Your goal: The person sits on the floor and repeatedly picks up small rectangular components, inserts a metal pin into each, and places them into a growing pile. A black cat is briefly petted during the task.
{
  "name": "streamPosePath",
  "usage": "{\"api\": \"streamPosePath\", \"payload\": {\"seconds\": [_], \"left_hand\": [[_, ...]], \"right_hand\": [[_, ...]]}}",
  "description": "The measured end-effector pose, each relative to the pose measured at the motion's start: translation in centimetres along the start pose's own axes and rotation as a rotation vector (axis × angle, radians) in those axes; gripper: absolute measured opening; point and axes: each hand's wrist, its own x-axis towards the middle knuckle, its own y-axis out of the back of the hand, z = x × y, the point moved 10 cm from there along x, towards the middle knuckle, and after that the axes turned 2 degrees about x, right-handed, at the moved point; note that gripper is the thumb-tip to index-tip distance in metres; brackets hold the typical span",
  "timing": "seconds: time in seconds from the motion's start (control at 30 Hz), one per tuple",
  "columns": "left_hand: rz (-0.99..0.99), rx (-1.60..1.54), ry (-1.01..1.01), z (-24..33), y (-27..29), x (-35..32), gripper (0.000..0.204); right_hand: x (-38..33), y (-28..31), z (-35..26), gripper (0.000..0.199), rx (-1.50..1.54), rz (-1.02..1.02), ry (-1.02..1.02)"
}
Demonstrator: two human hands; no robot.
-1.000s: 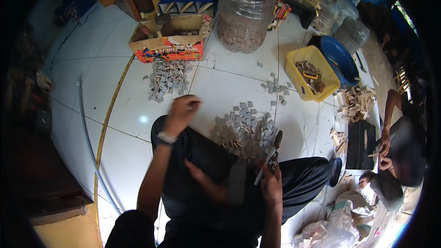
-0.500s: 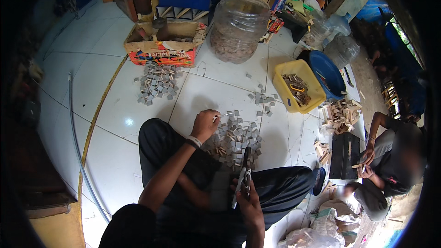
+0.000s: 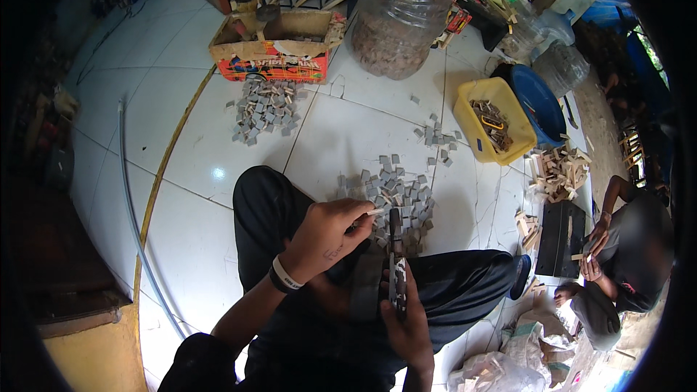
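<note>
My left hand (image 3: 330, 236) is closed, pinching a small pale stick-like piece (image 3: 375, 212) between thumb and fingertips. My right hand (image 3: 408, 323) is wrapped round a long dark tool with a black-and-white patterned grip (image 3: 396, 276); its exact kind does not show. The tool points away from me, its dark far end close to the pale piece, and whether they touch I cannot tell. Just beyond both hands, a pile of small grey square pieces (image 3: 406, 192) lies on the white tiles between my legs, partly hidden by the left hand and the tool.
A second pile of grey squares (image 3: 265, 109) lies before an open cardboard box (image 3: 272, 67). A big clear plastic container (image 3: 396, 25), yellow tub (image 3: 465, 120) and blue basin (image 3: 552, 120) stand farther off. At right, a person (image 3: 617, 247) sits beside a black box (image 3: 560, 236) and wood offcuts (image 3: 559, 174).
My left hand has come back from the pile's far left side toward the tool, bringing the pale piece near its far end. The whole view has shifted slightly.
</note>
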Motion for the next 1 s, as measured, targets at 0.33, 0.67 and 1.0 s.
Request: {"api": "streamPosePath", "payload": {"seconds": [0.33,0.67,1.0], "left_hand": [[-0.070,0.089,-0.031,0.7,-0.5,-0.8,0.022],[0.083,-0.389,0.102,-1.9,-1.4,-0.9,0.027],[0.118,-0.254,0.019,-0.8,-1.8,-0.9,0.021]], "right_hand": [[-0.4,0.1,0.0,0.075,-0.093,-0.005,-0.028],[-0.3,-0.5,-0.7,0.071,-0.086,0.006,-0.010],[-0.5,-0.6,-0.6,0.071,-0.110,0.002,-0.012]]}}
